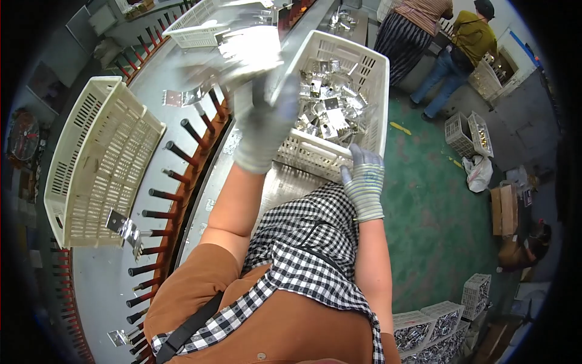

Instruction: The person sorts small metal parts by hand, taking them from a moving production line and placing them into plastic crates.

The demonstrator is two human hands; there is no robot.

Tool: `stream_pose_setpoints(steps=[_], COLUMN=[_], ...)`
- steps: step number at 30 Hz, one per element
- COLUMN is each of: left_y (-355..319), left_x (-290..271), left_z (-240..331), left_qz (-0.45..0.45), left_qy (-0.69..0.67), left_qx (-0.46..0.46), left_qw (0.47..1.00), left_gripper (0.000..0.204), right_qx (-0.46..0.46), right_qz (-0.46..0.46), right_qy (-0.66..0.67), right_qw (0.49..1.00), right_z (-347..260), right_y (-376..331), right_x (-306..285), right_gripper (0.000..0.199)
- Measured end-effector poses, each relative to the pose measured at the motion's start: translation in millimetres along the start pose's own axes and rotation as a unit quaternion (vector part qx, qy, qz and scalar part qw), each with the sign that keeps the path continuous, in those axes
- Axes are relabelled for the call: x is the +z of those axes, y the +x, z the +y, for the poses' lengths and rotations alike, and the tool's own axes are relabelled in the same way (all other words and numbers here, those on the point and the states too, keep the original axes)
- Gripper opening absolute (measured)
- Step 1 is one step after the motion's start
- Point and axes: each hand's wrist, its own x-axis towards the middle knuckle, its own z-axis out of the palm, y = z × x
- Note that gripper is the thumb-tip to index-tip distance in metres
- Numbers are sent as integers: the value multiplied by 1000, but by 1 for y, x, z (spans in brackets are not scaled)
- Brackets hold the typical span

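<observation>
A white plastic crate [381, 91] in front of me holds many shiny bent metal pieces [332, 112]. My gloved right hand [365, 176] grips its near right corner, fingers over the rim and thumb against the outside. My gloved left hand [264, 130] is smeared by motion at the crate's left side. Just beyond its fingers is a bright, blurred metallic shape [251, 51]; whether the hand holds it cannot be made out. Left of that hand, a metal bracket [185, 97] sits by one of the black-tipped red pegs [219, 103].
A curved row of pegs [163, 194] runs along the left, some carrying metal pieces [124, 227]. An upright white crate [103, 158] stands beyond them, another crate [194, 30] farther off. Two people [461, 45] stand at the far right. Filled crates [418, 318] lie on the green floor [424, 224].
</observation>
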Motion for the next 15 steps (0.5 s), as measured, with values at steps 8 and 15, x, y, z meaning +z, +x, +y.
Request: stream_pose_setpoints(steps=[8, 15], left_y=[-56, -89], left_x=[16, -21], left_z=[6, -55], left_qz=[-277, -72], left_qy=[-231, -39], left_qx=[-179, -246], left_qw=[915, 966], left_gripper=[50, 56], right_qx=[3, 4], right_qz=[-2, 24], right_qy=[5, 14], right_qw=[1000, 1000], right_z=[0, 0], right_y=[0, 1], right_x=[5, 0], right_gripper=[53, 49])
